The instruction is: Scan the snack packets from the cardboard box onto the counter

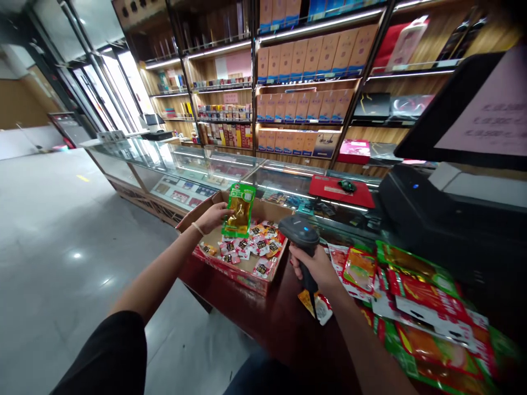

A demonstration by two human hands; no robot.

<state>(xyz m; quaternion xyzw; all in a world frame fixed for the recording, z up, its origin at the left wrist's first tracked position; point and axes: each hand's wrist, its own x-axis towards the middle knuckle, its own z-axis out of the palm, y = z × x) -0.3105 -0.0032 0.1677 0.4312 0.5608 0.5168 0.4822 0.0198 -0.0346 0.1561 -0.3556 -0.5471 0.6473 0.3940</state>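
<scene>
My left hand (pixel 213 218) pinches the edge of a green and gold snack packet (pixel 239 211), held upright above an open cardboard box (pixel 242 278). Inside the box lie several small white, red and orange sachets (pixel 261 247). In my right hand (pixel 315 269) is a black barcode scanner (pixel 300 230) with a lit blue light, gripped by its handle. Its head faces left toward the packet, a short way apart. Below the scanner's cord, a small orange and white sachet (pixel 315 307) rests on the dark red counter (pixel 272 323).
Several red and green snack packets (pixel 432 312) are piled at the right. Behind them stands a black checkout terminal with a screen (pixel 465 120). A mouse (pixel 347 186) sits on a red mat (pixel 325 186) on the glass display case (pixel 197 164). Stocked shelves (pixel 308 82) line the wall.
</scene>
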